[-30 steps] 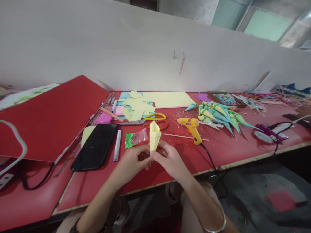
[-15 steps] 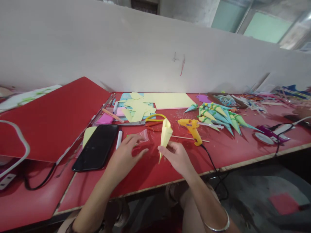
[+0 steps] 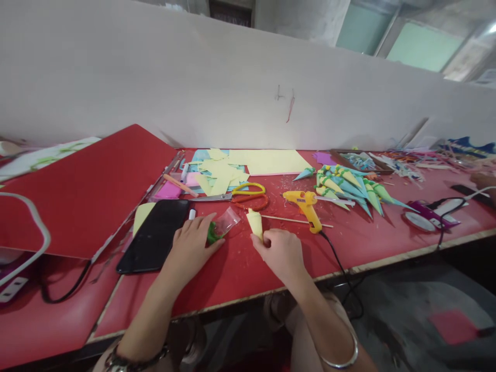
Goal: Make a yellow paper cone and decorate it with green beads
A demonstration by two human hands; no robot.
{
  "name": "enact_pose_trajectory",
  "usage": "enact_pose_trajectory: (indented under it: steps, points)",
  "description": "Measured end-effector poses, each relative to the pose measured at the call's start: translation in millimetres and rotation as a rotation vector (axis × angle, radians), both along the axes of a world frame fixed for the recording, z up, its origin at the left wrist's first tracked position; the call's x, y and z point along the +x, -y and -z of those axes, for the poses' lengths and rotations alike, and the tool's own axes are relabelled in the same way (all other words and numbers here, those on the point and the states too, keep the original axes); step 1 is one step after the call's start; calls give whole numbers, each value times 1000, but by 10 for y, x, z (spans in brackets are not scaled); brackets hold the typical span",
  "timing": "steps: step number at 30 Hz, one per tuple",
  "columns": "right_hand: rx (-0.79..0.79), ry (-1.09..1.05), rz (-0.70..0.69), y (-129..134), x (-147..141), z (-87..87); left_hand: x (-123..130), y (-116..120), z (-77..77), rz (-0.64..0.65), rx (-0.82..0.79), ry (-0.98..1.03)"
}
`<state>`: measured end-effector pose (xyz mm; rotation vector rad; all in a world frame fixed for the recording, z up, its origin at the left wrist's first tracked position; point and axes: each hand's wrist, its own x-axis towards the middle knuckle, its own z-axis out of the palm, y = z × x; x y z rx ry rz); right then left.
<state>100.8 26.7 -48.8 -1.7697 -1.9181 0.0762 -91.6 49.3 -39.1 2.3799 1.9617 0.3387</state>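
Observation:
My right hand [image 3: 281, 253] is closed around a rolled yellow paper cone [image 3: 254, 222], its wide end up and its lower tip hidden by my fingers. My left hand [image 3: 194, 245] rests low on the table, thumb and fingers around a small clear plastic bag [image 3: 228, 221] with something green [image 3: 212, 235] at its near end. A black phone [image 3: 155, 235] lies beside and partly under that hand. Behind the hands are scissors [image 3: 248, 195] with yellow and red handles and a thin wooden stick [image 3: 294, 221].
A yellow glue gun [image 3: 306, 204] lies to the right, its cord running off the front edge. Beyond it is a pile of blue and yellow-green paper cones [image 3: 349, 186]. Cut yellow paper pieces [image 3: 219, 170] lie at the back. Another person's hand [image 3: 484, 181] shows at far right.
My left hand has come down onto the plastic bag, which has shifted and shows more green. My right hand has lowered the yellow cone and tilted it.

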Motion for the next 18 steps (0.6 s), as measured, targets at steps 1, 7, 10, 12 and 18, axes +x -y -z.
enact_pose_trajectory:
  steps: [1, 7, 10, 12, 18]
  points:
    - [3, 3, 4, 2, -1, -2, -2, 2, -15, -2, 1, -5]
    - [18, -287, -51, 33, -6, -77, -89, -13, -136, 117, 217, 94]
    - [51, -485, -128, 39, -18, -89, -135, -22, -104, 175, 291, 88]
    - [60, -535, -170, 39, -30, -78, -153, -25, -26, 156, 251, 25]
    - [58, -494, -255, 52, -72, -38, -136, -21, 62, 124, 109, -84]
